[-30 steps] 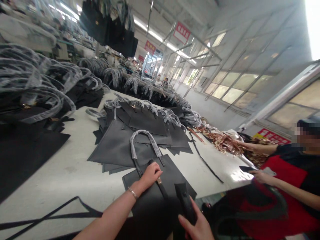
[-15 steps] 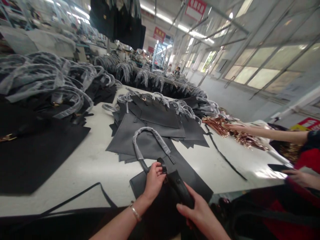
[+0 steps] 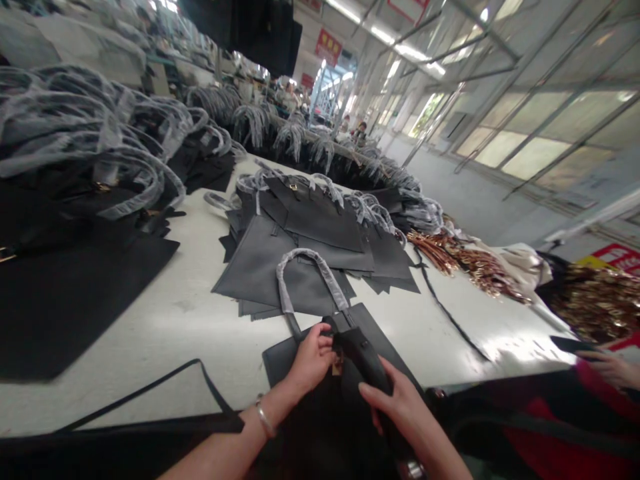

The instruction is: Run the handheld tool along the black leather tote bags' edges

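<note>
A black bag panel lies at the table's front edge, below my hands. Its looped handle, wrapped in clear plastic, stretches away over the tabletop. My left hand is closed, pinching a short black strap at the panel's upper edge; the fingers partly cover it. Just beside those fingertips is a small gold-coloured metal piece. My right hand is wrapped round a long, smooth black object, whose far end is close to the left fingers. Its exact kind is unclear.
More black panels with wrapped handles lie piled ahead on the white table. A larger pile stands left. Brown straps with gold fittings lie right. Another person's hand is at the right edge.
The plastic-wrapped handle and the panel have shifted slightly; the handle's right end now meets the panel. The other person's outstretched arm has withdrawn from the brown straps. My hands keep their grips.
</note>
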The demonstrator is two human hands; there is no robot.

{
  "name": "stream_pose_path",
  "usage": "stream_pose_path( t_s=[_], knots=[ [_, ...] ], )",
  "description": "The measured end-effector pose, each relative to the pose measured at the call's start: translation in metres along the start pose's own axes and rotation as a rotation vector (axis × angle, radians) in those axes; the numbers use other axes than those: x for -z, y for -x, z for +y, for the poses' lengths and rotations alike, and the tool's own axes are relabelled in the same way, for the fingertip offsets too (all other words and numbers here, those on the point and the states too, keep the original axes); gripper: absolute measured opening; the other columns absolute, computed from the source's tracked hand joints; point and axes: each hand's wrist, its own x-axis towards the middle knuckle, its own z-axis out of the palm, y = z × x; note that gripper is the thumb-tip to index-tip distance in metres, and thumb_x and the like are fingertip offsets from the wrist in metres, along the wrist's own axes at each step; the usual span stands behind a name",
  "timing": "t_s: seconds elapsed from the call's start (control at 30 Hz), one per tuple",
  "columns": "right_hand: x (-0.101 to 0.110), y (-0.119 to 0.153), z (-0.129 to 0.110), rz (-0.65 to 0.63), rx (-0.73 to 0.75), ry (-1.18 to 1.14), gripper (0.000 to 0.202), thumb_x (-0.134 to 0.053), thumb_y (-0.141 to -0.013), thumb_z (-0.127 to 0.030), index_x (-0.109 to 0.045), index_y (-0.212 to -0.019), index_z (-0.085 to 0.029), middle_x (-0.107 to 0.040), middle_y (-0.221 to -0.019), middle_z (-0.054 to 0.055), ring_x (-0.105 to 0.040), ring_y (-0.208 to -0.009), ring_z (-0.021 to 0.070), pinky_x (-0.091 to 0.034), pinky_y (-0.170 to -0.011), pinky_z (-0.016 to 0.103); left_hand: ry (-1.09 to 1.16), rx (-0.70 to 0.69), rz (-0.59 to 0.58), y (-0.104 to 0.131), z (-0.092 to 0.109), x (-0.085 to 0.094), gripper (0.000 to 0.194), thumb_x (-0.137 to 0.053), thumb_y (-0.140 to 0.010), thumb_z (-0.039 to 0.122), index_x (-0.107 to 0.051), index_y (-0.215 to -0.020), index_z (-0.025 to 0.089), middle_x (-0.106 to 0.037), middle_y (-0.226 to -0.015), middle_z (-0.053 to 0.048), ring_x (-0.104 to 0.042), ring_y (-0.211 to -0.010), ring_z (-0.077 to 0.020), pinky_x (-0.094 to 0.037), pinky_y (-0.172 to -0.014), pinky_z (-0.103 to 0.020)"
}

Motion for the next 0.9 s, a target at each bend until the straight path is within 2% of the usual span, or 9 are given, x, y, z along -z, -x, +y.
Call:
stream_pose_path(
  t_s=[0.1, 0.17, 0.2, 0.3, 0.4, 0.5, 0.67, 0.83, 0.9],
  knots=[
    [0.013, -0.015, -0.003, 0.109, -0.003, 0.020, 0.077, -0.068, -0.073, -0.045, -0.040, -0.138, -0.014, -0.054, -0.045, -0.009, -0.052, -0.039, 0.0144, -0.044, -0.038, 0.023, 0.287, -0.004, 0.092, -0.014, 0.031, 0.004, 0.038, -0.071, -0.076, 0.023, -0.046, -0.104, 0.017, -0.070, -0.099, -0.013, -0.071, -0.091, -0.0238, -0.055, -0.086, -0.038],
    [0.023, -0.026, -0.005, 0.086, -0.028, 0.029, 0.071, -0.067, -0.075, -0.045, -0.042, -0.135, -0.016, -0.053, -0.045, -0.009, -0.052, -0.039, 0.0142, -0.044, -0.038, 0.022, 0.414, -0.056, 0.182, -0.024, 0.046, 0.008, 0.029, -0.062, -0.086, 0.031, -0.047, -0.106, 0.016, -0.064, -0.119, -0.019, -0.066, -0.110, -0.0255, -0.051, -0.098, -0.040],
    [0.027, -0.031, -0.006, 0.059, -0.041, 0.032, 0.067, -0.066, -0.076, -0.045, -0.044, -0.133, -0.016, -0.052, -0.044, -0.010, -0.052, -0.039, 0.0139, -0.044, -0.038, 0.022, 0.375, -0.078, 0.222, -0.027, 0.049, 0.011, 0.030, -0.061, -0.087, 0.032, -0.047, -0.109, 0.016, -0.059, -0.128, -0.021, -0.063, -0.116, -0.0264, -0.048, -0.102, -0.042],
    [0.034, -0.047, -0.008, -0.024, -0.064, 0.039, 0.055, -0.064, -0.079, -0.046, -0.049, -0.123, -0.017, -0.051, -0.046, -0.010, -0.051, -0.038, 0.0126, -0.043, -0.037, 0.021, -0.159, -0.169, 0.213, -0.024, 0.036, 0.019, 0.049, -0.062, -0.084, 0.029, -0.044, -0.128, 0.017, -0.046, -0.145, -0.021, -0.052, -0.129, -0.0304, -0.040, -0.110, -0.050],
    [0.035, -0.064, -0.016, -0.093, -0.090, 0.048, 0.043, -0.065, -0.079, -0.044, -0.052, -0.111, -0.019, -0.053, -0.052, -0.009, -0.051, -0.038, 0.0106, -0.042, -0.035, 0.020, -0.925, -0.318, -0.052, -0.005, 0.008, 0.024, 0.054, -0.063, -0.079, 0.023, -0.051, -0.132, 0.018, -0.047, -0.146, -0.018, -0.040, -0.139, -0.0334, -0.024, -0.117, -0.058],
    [0.034, -0.081, -0.031, -0.139, -0.118, 0.065, 0.033, -0.066, -0.080, -0.043, -0.053, -0.100, -0.021, -0.056, -0.060, -0.007, -0.051, -0.038, 0.0090, -0.042, -0.035, 0.019, -1.391, -0.440, -0.264, 0.014, -0.007, 0.026, 0.055, -0.061, -0.079, 0.019, -0.054, -0.134, 0.020, -0.041, -0.152, -0.014, -0.030, -0.144, -0.0338, -0.015, -0.119, -0.061],
    [0.041, -0.099, -0.047, -0.182, -0.154, 0.129, 0.028, -0.064, -0.082, -0.044, -0.052, -0.091, -0.020, -0.059, -0.066, -0.005, -0.053, -0.039, 0.0087, -0.043, -0.035, 0.019, -1.545, -0.507, -0.299, 0.020, -0.002, 0.025, 0.057, -0.057, -0.084, 0.022, -0.048, -0.140, 0.020, -0.035, -0.156, -0.013, -0.027, -0.146, -0.0320, -0.018, -0.119, -0.057],
    [0.052, -0.105, -0.040, -0.264, -0.202, 0.127, 0.032, -0.064, -0.081, -0.049, -0.053, -0.090, -0.020, -0.063, -0.070, -0.002, -0.055, -0.040, 0.0096, -0.044, -0.036, 0.020, -1.517, -0.503, -0.288, 0.020, 0.000, 0.026, 0.051, -0.053, -0.092, 0.034, -0.048, -0.141, 0.021, -0.035, -0.156, -0.012, -0.027, -0.146, -0.0299, -0.018, -0.120, -0.053],
    [0.049, -0.110, -0.039, -0.222, -0.168, 0.129, 0.032, -0.064, -0.081, -0.048, -0.054, -0.091, -0.020, -0.063, -0.069, -0.002, -0.055, -0.040, 0.0101, -0.044, -0.037, 0.021, -1.505, -0.508, -0.290, 0.019, -0.001, 0.027, 0.051, -0.052, -0.093, 0.039, -0.048, -0.141, 0.021, -0.035, -0.156, -0.012, -0.027, -0.146, -0.0298, -0.018, -0.121, -0.053]
  ],
)
